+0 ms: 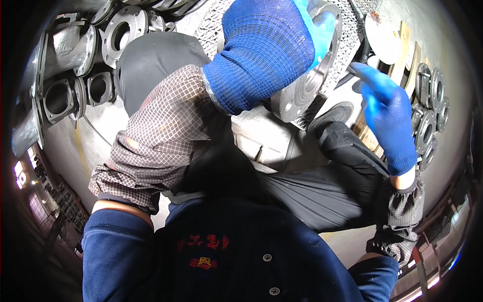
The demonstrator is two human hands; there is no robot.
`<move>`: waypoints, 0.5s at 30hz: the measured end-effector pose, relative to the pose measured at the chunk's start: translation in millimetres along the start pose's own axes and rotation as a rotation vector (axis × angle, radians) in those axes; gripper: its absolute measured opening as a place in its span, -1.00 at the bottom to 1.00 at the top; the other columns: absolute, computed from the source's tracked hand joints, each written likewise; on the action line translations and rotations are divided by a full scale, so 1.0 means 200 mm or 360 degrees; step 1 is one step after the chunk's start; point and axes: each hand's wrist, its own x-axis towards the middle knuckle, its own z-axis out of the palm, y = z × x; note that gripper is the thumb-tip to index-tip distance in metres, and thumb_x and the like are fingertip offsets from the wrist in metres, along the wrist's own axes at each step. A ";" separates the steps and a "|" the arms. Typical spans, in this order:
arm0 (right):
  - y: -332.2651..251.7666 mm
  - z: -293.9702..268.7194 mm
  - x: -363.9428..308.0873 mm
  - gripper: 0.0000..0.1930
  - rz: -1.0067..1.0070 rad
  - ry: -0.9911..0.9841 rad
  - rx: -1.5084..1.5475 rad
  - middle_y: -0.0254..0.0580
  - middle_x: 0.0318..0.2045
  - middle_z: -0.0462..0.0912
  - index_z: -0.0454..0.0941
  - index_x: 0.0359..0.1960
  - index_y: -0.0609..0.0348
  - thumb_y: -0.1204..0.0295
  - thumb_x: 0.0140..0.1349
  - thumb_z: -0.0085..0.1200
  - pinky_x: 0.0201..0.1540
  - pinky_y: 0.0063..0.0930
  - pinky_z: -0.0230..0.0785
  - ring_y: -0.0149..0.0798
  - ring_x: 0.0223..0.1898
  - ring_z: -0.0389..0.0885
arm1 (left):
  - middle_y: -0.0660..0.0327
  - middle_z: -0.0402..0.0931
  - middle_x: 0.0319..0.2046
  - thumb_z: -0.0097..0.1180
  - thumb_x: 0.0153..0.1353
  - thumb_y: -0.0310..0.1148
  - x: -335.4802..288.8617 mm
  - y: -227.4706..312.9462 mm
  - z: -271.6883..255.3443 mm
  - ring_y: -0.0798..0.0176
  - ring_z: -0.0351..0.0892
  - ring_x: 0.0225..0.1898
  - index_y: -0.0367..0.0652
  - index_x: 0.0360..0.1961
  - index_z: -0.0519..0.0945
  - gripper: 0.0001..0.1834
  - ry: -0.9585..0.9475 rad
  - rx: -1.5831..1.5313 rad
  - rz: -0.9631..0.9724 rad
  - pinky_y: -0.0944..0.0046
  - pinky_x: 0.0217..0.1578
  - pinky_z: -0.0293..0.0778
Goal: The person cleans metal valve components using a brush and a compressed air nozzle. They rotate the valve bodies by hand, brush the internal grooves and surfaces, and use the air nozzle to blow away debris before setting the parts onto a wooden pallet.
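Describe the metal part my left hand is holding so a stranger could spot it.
At top centre, the blue-gloved left hand grips a round grey metal flange. Unlike the flanged castings piled at upper left and stacked at right, it is lifted and tilted on edge.

A single head-worn fisheye view looks steeply down the person's own chest and forearms, very near them (edges bend toward the dark rim). The left hand fills the upper centre; metal flanges lie farther off at the periphery.
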 end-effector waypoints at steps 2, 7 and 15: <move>0.02 0.04 -0.02 -0.68 0.0488 0.0237 0.0819 -0.27 -0.27 0.61 0.44 0.00 0.21 0.36 0.25 -0.14 -0.45 -0.73 0.27 -0.50 -0.44 0.49 | 0.21 0.45 -0.73 0.01 -0.07 -0.32 -0.02 -0.01 0.03 0.20 0.46 -0.66 -0.12 -0.62 0.59 -0.84 0.0150 0.0170 0.0106 0.16 -0.64 0.29; -0.03 0.26 0.02 -0.49 0.0698 0.0389 0.1217 -0.15 -0.11 0.52 0.32 0.07 0.36 0.23 0.18 -0.07 -0.37 -0.75 0.25 -0.45 -0.39 0.48 | 0.17 0.47 -0.69 -0.03 -0.02 -0.35 0.00 -0.01 0.12 0.12 0.46 -0.68 -0.11 -0.60 0.58 -0.84 0.0623 -0.0645 -0.0585 0.15 -0.67 0.32; -0.04 0.65 0.19 -0.26 0.1005 0.1012 0.1797 0.01 -0.23 0.47 0.04 0.15 0.48 0.54 -0.05 0.19 -0.45 -0.54 0.35 -0.30 -0.41 0.50 | 0.15 0.44 -0.72 -0.02 -0.03 -0.35 0.00 0.02 0.13 0.11 0.46 -0.69 -0.17 -0.57 0.58 -0.83 0.0541 -0.0363 -0.0357 0.17 -0.67 0.34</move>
